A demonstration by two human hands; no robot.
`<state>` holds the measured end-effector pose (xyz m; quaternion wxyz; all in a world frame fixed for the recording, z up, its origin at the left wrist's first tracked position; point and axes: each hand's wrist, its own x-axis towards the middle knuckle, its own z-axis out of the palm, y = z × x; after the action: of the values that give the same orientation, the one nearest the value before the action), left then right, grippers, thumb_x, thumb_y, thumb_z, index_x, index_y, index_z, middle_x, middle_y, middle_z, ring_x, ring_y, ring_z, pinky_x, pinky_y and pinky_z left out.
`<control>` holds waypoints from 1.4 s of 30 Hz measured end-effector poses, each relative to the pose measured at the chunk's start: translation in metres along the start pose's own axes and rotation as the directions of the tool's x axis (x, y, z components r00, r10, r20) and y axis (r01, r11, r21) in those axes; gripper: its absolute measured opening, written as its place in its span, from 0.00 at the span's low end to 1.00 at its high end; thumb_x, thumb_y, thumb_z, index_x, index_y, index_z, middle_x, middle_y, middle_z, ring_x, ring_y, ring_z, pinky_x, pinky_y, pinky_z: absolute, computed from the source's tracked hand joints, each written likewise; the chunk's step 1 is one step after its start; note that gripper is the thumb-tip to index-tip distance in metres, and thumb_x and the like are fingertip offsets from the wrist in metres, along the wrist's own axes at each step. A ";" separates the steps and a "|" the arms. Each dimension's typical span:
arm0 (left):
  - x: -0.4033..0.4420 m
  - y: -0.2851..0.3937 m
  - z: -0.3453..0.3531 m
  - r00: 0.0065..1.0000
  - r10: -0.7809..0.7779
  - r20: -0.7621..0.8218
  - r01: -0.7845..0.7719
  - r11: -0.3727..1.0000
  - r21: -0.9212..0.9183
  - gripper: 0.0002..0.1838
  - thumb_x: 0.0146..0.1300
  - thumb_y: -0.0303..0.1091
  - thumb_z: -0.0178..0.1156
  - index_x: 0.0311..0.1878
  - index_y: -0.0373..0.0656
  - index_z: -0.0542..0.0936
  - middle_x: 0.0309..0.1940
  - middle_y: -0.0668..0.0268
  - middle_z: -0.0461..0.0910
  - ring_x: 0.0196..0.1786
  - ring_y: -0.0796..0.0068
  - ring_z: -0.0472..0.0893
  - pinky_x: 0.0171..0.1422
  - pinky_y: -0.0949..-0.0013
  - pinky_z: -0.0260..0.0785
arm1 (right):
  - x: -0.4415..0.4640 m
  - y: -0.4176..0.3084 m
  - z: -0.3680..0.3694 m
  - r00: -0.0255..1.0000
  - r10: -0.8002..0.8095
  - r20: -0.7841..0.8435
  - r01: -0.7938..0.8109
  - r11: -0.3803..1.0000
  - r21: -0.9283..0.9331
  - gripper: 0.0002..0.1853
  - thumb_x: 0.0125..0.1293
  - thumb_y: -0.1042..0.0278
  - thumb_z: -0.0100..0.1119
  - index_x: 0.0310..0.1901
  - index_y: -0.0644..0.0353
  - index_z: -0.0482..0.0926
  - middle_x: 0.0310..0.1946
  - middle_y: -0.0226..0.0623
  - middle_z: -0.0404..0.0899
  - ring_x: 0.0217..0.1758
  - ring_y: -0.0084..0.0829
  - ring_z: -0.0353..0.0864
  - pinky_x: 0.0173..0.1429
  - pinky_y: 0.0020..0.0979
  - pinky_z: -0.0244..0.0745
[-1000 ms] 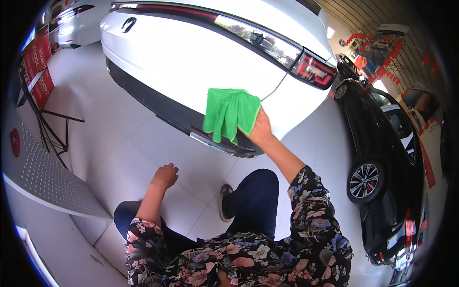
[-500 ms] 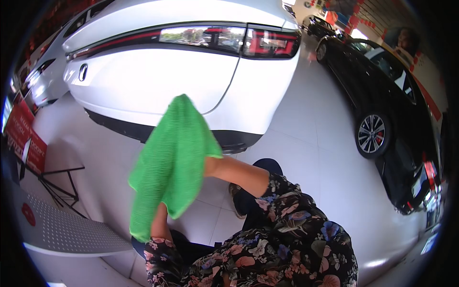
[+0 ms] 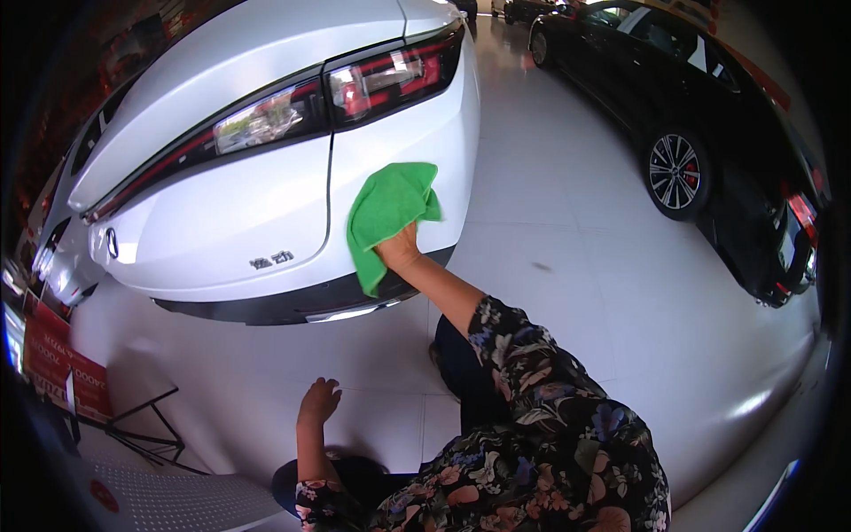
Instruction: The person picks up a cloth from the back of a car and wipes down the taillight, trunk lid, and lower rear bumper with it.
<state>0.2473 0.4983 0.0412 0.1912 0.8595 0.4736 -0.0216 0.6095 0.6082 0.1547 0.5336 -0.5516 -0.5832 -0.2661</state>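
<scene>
"At the rear corner of the white car (image 3: 222, 208), below the tail lamp (image 3: 383, 82), my remote feed showed the green cloth (image 3: 387, 202) — apparently lying against the body panel," I reported.

"What was the finger state?" the supervisor asked.

"The right hand (image 3: 399, 246) held the cloth, which covered most of its fingers; I could not tell their spread. The left hand (image 3: 321, 399) hung above the floor (image 3: 541, 310), empty, fingers loosely curled."

"And progress?"

"With cloth at panel, I judged the work under way, not complete. Treated and untreated areas could not be distinguished — the white paint looked uniformly bright."
</scene>
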 end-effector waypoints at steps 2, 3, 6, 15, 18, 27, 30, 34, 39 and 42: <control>-0.001 -0.004 0.003 1.000 -0.004 0.009 0.004 0.999 0.036 0.16 0.65 0.38 0.60 0.53 0.44 0.79 0.46 0.50 0.77 0.51 0.47 0.78 0.56 0.52 0.73 | 0.045 -0.020 -0.031 0.987 0.031 -0.155 -0.015 0.995 0.103 0.21 0.62 0.67 0.58 0.56 0.63 0.75 0.56 0.47 0.74 0.61 0.49 0.71 0.67 0.49 0.62; 0.003 -0.004 0.000 1.000 -0.014 0.014 0.013 0.999 0.041 0.16 0.65 0.39 0.59 0.53 0.45 0.79 0.46 0.50 0.77 0.51 0.48 0.78 0.56 0.52 0.73 | 0.057 -0.010 -0.031 0.961 0.037 -0.274 -0.024 0.998 0.053 0.23 0.63 0.66 0.60 0.59 0.63 0.73 0.56 0.44 0.74 0.60 0.42 0.72 0.68 0.43 0.63; -0.004 -0.006 0.002 0.997 -0.051 0.056 0.048 0.997 0.052 0.16 0.66 0.40 0.59 0.53 0.46 0.79 0.47 0.50 0.77 0.52 0.49 0.78 0.56 0.52 0.73 | 0.072 0.071 -0.001 0.854 0.443 -0.273 -0.246 0.806 0.538 0.20 0.70 0.63 0.54 0.59 0.63 0.71 0.51 0.36 0.74 0.53 0.33 0.74 0.60 0.34 0.69; -0.011 0.006 -0.005 0.998 -0.029 0.060 0.023 0.995 0.095 0.15 0.65 0.38 0.59 0.53 0.44 0.79 0.45 0.51 0.77 0.50 0.49 0.78 0.55 0.52 0.73 | 0.078 0.161 -0.025 0.588 0.798 -0.131 -0.376 0.413 0.829 0.19 0.79 0.56 0.40 0.56 0.61 0.74 0.48 0.30 0.75 0.47 0.27 0.75 0.53 0.29 0.72; -0.010 0.008 -0.001 0.998 -0.022 0.054 0.018 0.997 0.077 0.15 0.65 0.39 0.59 0.53 0.44 0.79 0.45 0.52 0.77 0.51 0.50 0.78 0.56 0.53 0.73 | 0.062 0.115 -0.020 0.660 0.684 -0.310 -0.418 0.677 0.606 0.17 0.76 0.57 0.44 0.54 0.60 0.76 0.47 0.30 0.76 0.46 0.28 0.76 0.53 0.30 0.74; -0.001 0.000 0.011 0.999 0.000 0.053 -0.005 0.997 0.080 0.16 0.66 0.41 0.58 0.53 0.46 0.79 0.47 0.53 0.77 0.51 0.50 0.79 0.56 0.52 0.73 | 0.118 -0.093 -0.049 0.929 -0.306 -0.208 0.312 0.950 -0.007 0.14 0.69 0.60 0.54 0.50 0.57 0.79 0.48 0.33 0.79 0.48 0.33 0.78 0.55 0.34 0.74; -0.003 -0.011 0.020 0.998 -0.022 0.065 0.018 0.998 0.064 0.16 0.66 0.42 0.58 0.53 0.46 0.79 0.47 0.53 0.77 0.51 0.50 0.79 0.56 0.52 0.73 | 0.142 -0.132 -0.054 0.944 -0.299 0.140 0.268 0.942 0.202 0.21 0.66 0.59 0.54 0.59 0.57 0.77 0.55 0.37 0.77 0.59 0.39 0.75 0.65 0.40 0.68; -0.015 -0.017 0.015 0.993 -0.089 0.083 0.085 0.995 0.046 0.17 0.65 0.43 0.59 0.54 0.46 0.80 0.50 0.53 0.77 0.54 0.50 0.78 0.57 0.52 0.73 | 0.188 -0.102 -0.073 0.910 -0.309 0.278 0.288 0.951 0.114 0.25 0.72 0.54 0.49 0.67 0.55 0.70 0.74 0.36 0.59 0.76 0.41 0.57 0.76 0.41 0.55; -0.023 -0.019 0.017 0.990 -0.108 0.094 0.101 0.992 0.070 0.17 0.66 0.43 0.58 0.54 0.47 0.80 0.50 0.52 0.77 0.54 0.50 0.78 0.57 0.52 0.73 | 0.217 -0.036 -0.090 0.978 -0.200 0.060 0.201 0.980 -0.008 0.25 0.72 0.54 0.49 0.65 0.60 0.68 0.74 0.47 0.56 0.79 0.50 0.48 0.79 0.49 0.45; -0.028 -0.019 0.018 0.992 -0.101 0.076 0.097 0.993 0.063 0.17 0.65 0.43 0.59 0.54 0.47 0.80 0.50 0.52 0.77 0.53 0.50 0.78 0.57 0.52 0.73 | 0.231 0.015 -0.089 0.996 -0.018 -0.087 0.002 0.985 -0.174 0.28 0.73 0.51 0.45 0.62 0.69 0.70 0.70 0.57 0.61 0.77 0.52 0.53 0.77 0.44 0.52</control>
<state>0.2188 0.4785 0.0246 0.1827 0.8387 0.5069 -0.0790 0.6936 0.6149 0.3874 0.5075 -0.5808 -0.5362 -0.3429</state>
